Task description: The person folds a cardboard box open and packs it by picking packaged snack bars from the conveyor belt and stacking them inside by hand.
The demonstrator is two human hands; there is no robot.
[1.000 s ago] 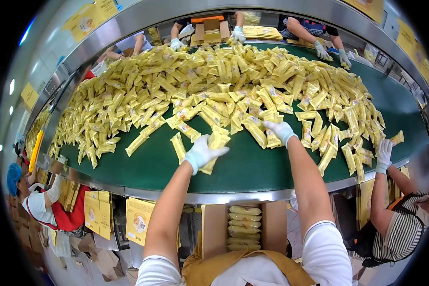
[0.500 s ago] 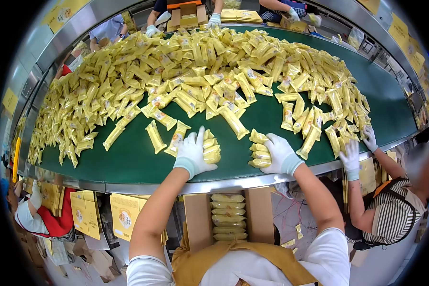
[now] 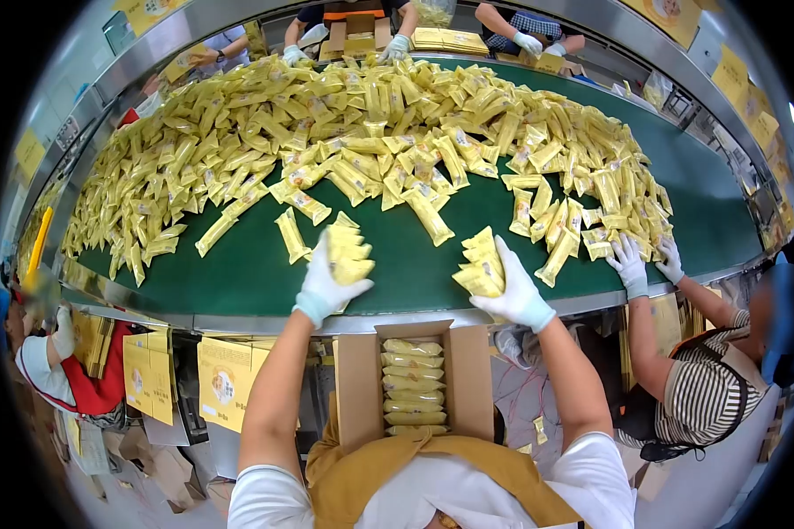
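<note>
My left hand (image 3: 325, 284), in a white glove, grips a small stack of yellow wrapped snack packets (image 3: 351, 256) from their left side. A similar stack of yellow packets (image 3: 479, 266) is held by my right hand (image 3: 513, 286), gloved too, from the right. Both stacks are tilted, with a gap of green belt between them. Below, close to my body, an open cardboard box (image 3: 362, 388) holds a row of packets (image 3: 413, 383) inside, its side flaps standing up.
A large heap of yellow packets (image 3: 326, 115) covers much of the green conveyor belt (image 3: 397, 291). At right a co-worker's gloved hands (image 3: 631, 264) touch packets. More workers stand across the belt. Folded yellow cartons (image 3: 225, 383) hang at the lower left.
My hands have come nearer to me and turned, carrying both stacks, which now tilt more. The box shows further up in view. The co-worker's hands at right have moved onto packets.
</note>
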